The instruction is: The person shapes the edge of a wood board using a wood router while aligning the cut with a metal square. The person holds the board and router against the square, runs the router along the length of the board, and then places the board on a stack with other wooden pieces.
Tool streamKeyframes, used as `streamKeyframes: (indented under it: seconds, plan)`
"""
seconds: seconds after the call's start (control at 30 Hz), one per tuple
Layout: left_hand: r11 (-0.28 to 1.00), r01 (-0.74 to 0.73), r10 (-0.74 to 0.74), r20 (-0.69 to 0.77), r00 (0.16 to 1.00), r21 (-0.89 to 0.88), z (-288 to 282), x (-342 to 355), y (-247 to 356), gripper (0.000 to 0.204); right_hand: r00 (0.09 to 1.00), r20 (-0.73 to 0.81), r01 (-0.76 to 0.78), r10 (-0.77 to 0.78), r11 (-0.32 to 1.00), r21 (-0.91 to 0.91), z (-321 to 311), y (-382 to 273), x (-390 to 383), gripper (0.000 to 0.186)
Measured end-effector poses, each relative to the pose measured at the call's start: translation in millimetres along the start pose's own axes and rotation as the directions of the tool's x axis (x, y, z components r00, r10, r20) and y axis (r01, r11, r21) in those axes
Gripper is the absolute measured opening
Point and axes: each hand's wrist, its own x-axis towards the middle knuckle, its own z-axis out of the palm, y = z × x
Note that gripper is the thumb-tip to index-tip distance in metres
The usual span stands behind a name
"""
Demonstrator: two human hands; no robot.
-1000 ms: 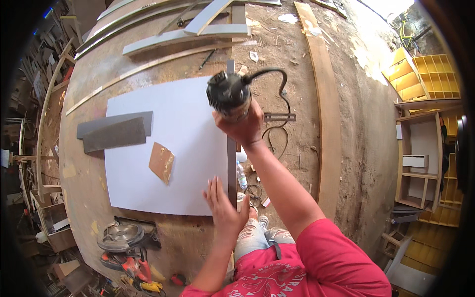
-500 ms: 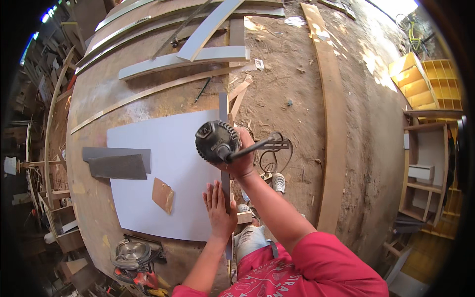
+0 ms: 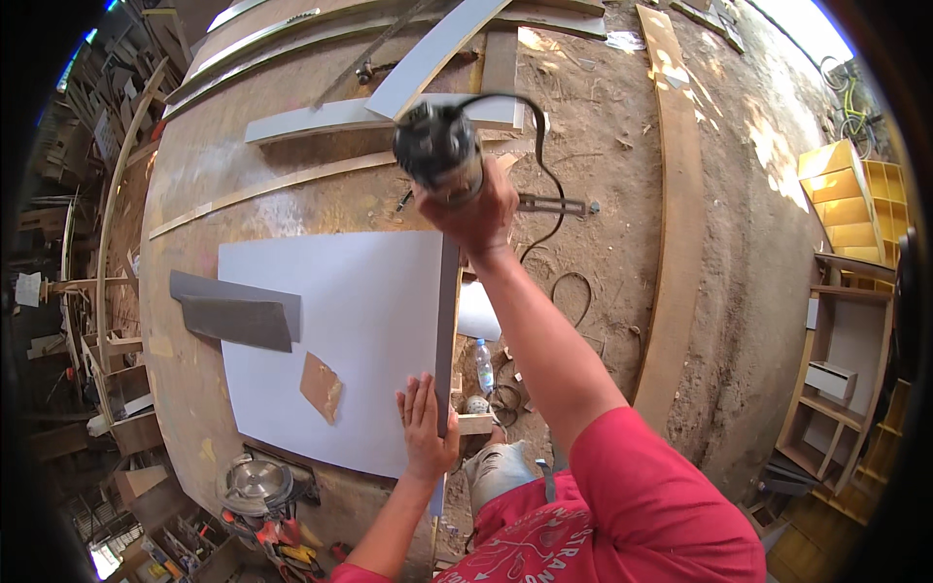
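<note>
My right hand (image 3: pixel 483 202) grips a black corded power tool (image 3: pixel 437 141) at the far end of a dark edging strip (image 3: pixel 447 321) on the right side of a white board (image 3: pixel 340 272). My left hand (image 3: pixel 423 428) lies with fingers stretched out on the board's near right corner, beside the strip. Two grey pieces (image 3: pixel 248 323) overlap the board's left side. A small brown offcut (image 3: pixel 321 386) rests on its middle. The tool's underside is hidden behind its body and my hand.
Wooden strips (image 3: pixel 292 126) and a long plank (image 3: pixel 678 243) lie around the board. A circular saw (image 3: pixel 258 481) sits at lower left. A water bottle (image 3: pixel 483 364) and cable loops lie by my legs. Yellow shelving (image 3: pixel 836 199) and a wooden cabinet (image 3: pixel 841 379) are at right; scrap wood crowds the left.
My right hand and the tool came down and nearer, then moved away up along the board's edge to its far end. My left hand has shifted slightly right onto the edge.
</note>
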Motion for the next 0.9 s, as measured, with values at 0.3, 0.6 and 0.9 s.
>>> streamKeyframes:
  seconds: [0.3, 0.6, 0.9]
  plan:
    - [0.999, 0.039, -0.039, -0.049, 0.998, -0.012, -0.2, -6.0, -1.1, 0.070, 0.998, -0.057, 0.014, -0.005, 0.986, 0.163, -6.0, 20.7, 41.3, 0.059]
    - [0.930, 0.368, -0.366, -0.093, 0.926, 0.003, -45.7, -50.2, -19.9, 0.067, 0.978, 0.201, -0.121, 0.051, 0.929, 0.349, -208.8, 49.3, -56.4, 0.061]
    - [0.927, 0.325, -0.366, -0.267, 0.891, -0.184, -35.8, 51.0, 0.0, 0.041, 0.896, 0.346, -0.371, 0.279, 0.897, 0.239, -350.2, 65.6, -130.4, 0.066]
